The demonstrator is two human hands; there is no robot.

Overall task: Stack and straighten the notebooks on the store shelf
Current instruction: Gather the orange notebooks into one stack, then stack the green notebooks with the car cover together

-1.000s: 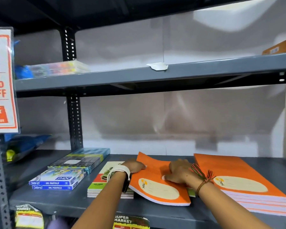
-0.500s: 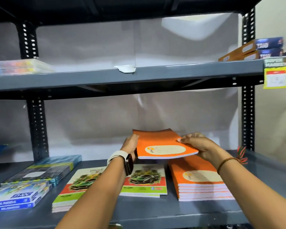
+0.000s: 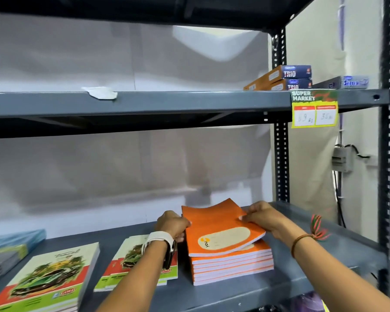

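Note:
I hold a small bundle of orange notebooks (image 3: 221,230) just on top of the orange stack (image 3: 232,264) on the grey lower shelf (image 3: 302,275). The bundle sits slightly askew, its right edge raised. My left hand (image 3: 172,225), with a white watch on the wrist, grips the bundle's left edge. My right hand (image 3: 262,216), with a thread band on the wrist, pinches its right edge. Two stacks of car-cover notebooks, one stack (image 3: 131,264) beside my left arm and another (image 3: 45,280) further left, lie flat on the same shelf.
The upper shelf (image 3: 144,102) carries blue and orange boxes (image 3: 286,77) at the right and a yellow price tag (image 3: 314,109) on its edge. Perforated uprights (image 3: 280,163) stand at the right. Blue packs (image 3: 7,248) lie at the far left.
The orange bundle came down from mid-air onto the orange stack at the right, both hands still on it. My view has swung right.

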